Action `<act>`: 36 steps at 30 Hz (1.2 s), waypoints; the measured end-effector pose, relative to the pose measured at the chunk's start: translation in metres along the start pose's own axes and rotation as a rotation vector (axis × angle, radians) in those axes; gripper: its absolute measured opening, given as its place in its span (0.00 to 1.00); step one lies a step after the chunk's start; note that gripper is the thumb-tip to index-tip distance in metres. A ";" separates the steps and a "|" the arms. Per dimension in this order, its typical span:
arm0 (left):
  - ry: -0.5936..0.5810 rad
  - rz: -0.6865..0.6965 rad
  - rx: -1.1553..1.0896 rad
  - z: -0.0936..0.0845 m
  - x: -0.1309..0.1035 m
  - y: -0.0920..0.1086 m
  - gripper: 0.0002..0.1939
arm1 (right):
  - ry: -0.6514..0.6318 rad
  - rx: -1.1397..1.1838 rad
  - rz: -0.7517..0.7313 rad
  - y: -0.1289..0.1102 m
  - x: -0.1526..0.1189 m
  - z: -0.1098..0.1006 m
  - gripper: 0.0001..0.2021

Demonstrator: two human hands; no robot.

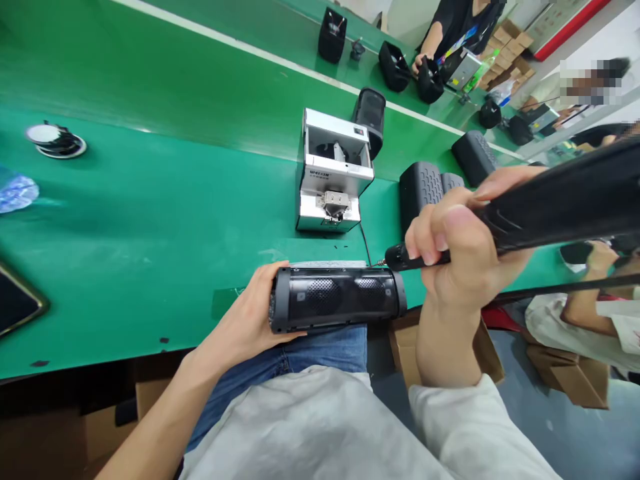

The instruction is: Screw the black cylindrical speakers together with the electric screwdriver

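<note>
A black speaker [343,298] with two perforated mesh areas lies lengthwise at the table's front edge, above my lap. My left hand [263,307] grips its left end, thumb along the far side and fingers under the near side. In my right hand [457,243] is a black electric screwdriver [565,197], fingers wrapped around its front part. Its bit points left and reaches the speaker's far right edge; whether it touches a screw I cannot tell. Behind the speaker stands a silver-white screw feeder [333,177] with a metal outlet at its front.
More black speaker housings [423,190] stand at the right, beyond my right hand. A round speaker driver [56,139] and a phone-like dark device [17,300] lie at the left. Across the table a co-worker's hand [417,63] touches a housing. Cardboard boxes [407,347] sit below the edge.
</note>
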State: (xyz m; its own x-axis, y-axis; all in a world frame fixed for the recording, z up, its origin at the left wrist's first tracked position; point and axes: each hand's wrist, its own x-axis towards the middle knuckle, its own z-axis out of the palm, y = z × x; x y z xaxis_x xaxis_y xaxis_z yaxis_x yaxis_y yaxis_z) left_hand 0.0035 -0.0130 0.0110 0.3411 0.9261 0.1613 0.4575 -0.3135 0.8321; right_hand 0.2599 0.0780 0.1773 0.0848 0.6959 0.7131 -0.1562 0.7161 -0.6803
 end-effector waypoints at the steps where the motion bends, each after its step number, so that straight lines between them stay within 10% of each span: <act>1: -0.005 -0.002 -0.004 0.000 0.000 0.000 0.55 | 0.004 -0.016 -0.015 0.001 -0.002 0.000 0.13; 21: 0.026 0.043 0.012 0.002 0.002 -0.001 0.57 | -0.178 0.002 0.097 -0.007 0.018 0.001 0.12; 25: 0.022 0.066 0.031 0.003 0.001 -0.002 0.59 | 0.010 -0.035 -0.109 -0.013 0.047 0.022 0.12; 36: 0.024 0.092 0.022 0.003 0.002 -0.004 0.60 | 0.131 -0.248 -0.032 0.066 0.077 0.055 0.28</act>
State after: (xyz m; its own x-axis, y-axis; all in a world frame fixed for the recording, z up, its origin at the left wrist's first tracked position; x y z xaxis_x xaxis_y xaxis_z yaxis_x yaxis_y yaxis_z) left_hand 0.0048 -0.0110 0.0061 0.3630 0.8977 0.2497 0.4431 -0.4020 0.8013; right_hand 0.2020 0.1755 0.1969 0.2152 0.6619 0.7181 0.0934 0.7180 -0.6898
